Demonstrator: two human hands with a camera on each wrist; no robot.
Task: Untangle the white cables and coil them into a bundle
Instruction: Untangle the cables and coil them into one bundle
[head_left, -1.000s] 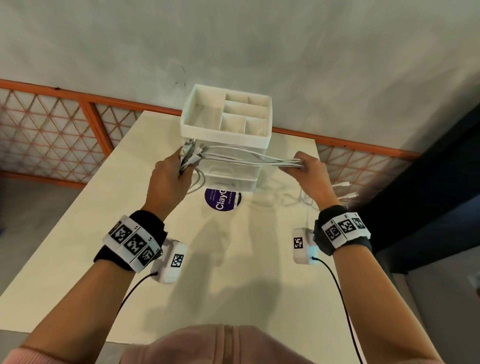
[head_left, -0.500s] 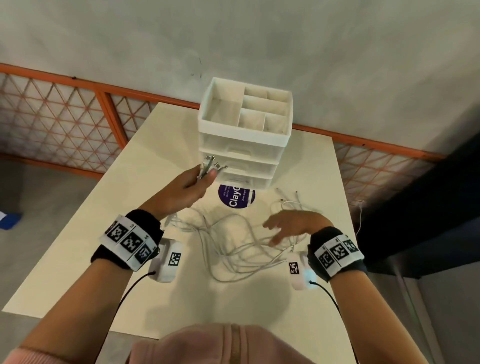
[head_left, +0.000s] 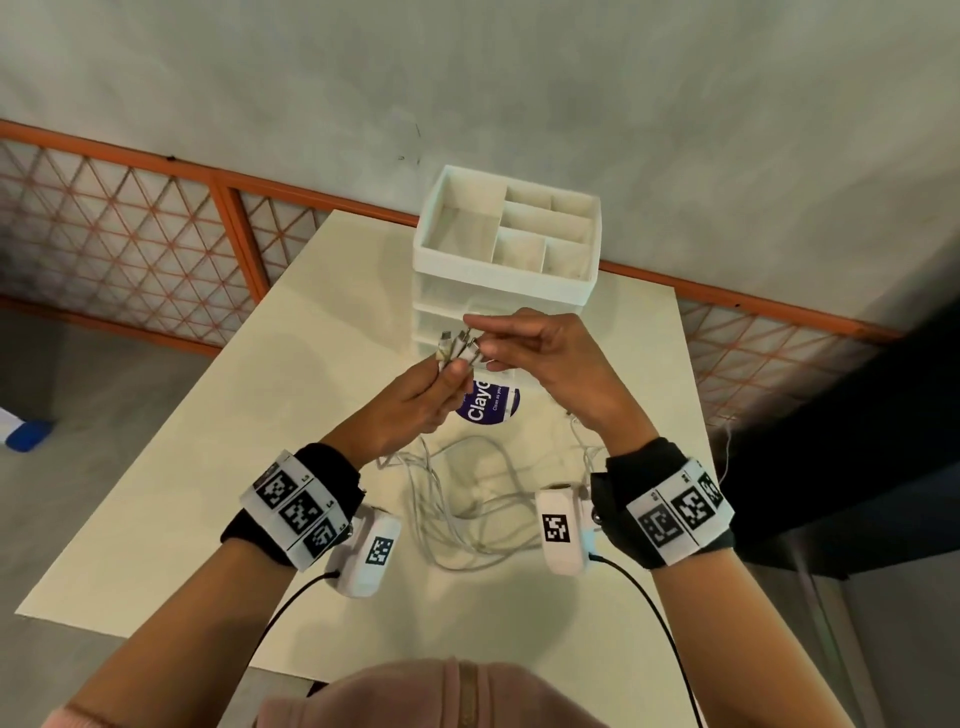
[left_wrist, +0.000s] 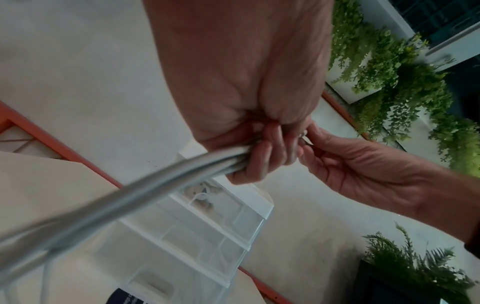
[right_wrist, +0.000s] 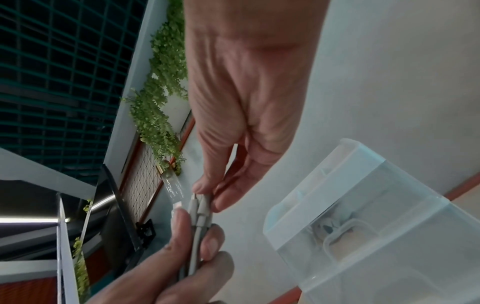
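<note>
Several white cables lie in loose loops on the cream table between my wrists. My left hand grips their gathered ends above the table, so the connector plugs stick up from the fist. My right hand meets them from the right, thumb and forefinger pinching at the plug tips. In the left wrist view the cable bundle runs out of the curled left hand, with the right hand touching beside it. The right wrist view shows the right hand on the plugs.
A white drawer organizer with open top compartments stands just behind the hands. A round purple label lies at its foot. An orange lattice railing runs behind the table; the table's right edge is near my right arm.
My right hand has lifted off the loose cables on the table and come up to the plug ends. The left hand keeps hold of those ends and has risen slightly.
</note>
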